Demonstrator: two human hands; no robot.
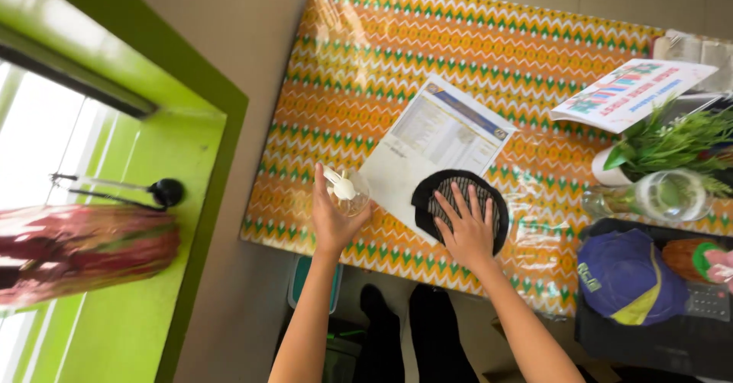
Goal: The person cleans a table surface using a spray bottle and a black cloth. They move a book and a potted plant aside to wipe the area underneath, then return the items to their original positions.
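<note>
Black ribbed round cover (460,207) (it looks like a slatted fan grille, though the detail is small) lies flat near the front edge of the table (458,39), partly on top of a printed sheet of paper (443,135). The right hand (467,230) rests on it palm down with the fingers spread flat, pressing rather than gripping.

The left hand (330,219) is curled around a small clear plastic piece (350,192) with a white part inside it, holding it just to the left of the black cover, above the table edge and touching the paper's corner or very close to it; which one cannot be told.

An orange, green and white zigzag cloth under clear plastic covers the table. At the right end stand a white pot with a green plant (672,142), a clear glass jar (668,196) lying on its side, a colourful leaflet (634,93) and, nearer the person, a purple cap (626,276) on a dark surface. A green-framed window (114,200) fills the left side of the view.
</note>
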